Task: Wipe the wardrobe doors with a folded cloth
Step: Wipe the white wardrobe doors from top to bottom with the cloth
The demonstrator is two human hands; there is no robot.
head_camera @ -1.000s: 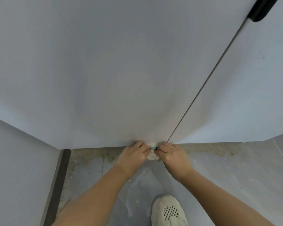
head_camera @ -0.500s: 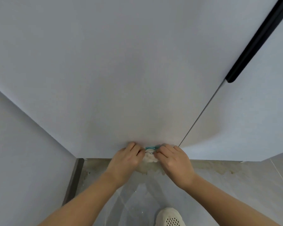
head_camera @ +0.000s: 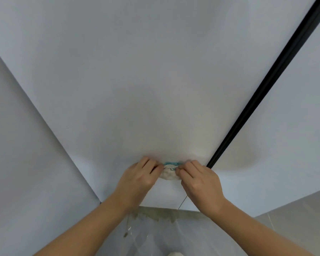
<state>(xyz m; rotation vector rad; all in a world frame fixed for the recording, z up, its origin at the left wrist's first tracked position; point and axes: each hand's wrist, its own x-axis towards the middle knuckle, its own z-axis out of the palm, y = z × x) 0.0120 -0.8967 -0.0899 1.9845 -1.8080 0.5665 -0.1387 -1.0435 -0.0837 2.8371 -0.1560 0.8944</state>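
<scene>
A small folded cloth (head_camera: 169, 173), off-white with a teal edge, is pressed against the pale grey wardrobe door (head_camera: 137, 89) a short way above its bottom edge. My left hand (head_camera: 139, 179) grips the cloth's left end with curled fingers. My right hand (head_camera: 199, 181) pinches its right end. Most of the cloth is hidden between the two hands. A long black handle strip (head_camera: 266, 85) runs up the seam just right of my right hand, beside the neighbouring door (head_camera: 284, 145).
A pale side wall (head_camera: 26, 163) meets the wardrobe at the left. Below the doors lies a grey glossy tiled floor (head_camera: 164, 237) with a stained, dirty strip (head_camera: 155, 214) along the wardrobe base. The tip of my white shoe (head_camera: 175, 254) shows at the bottom edge.
Both hands have slid the cloth upward from the door's bottom edge. The view has tilted up, bringing more of the black handle into sight and hiding most of the shoe.
</scene>
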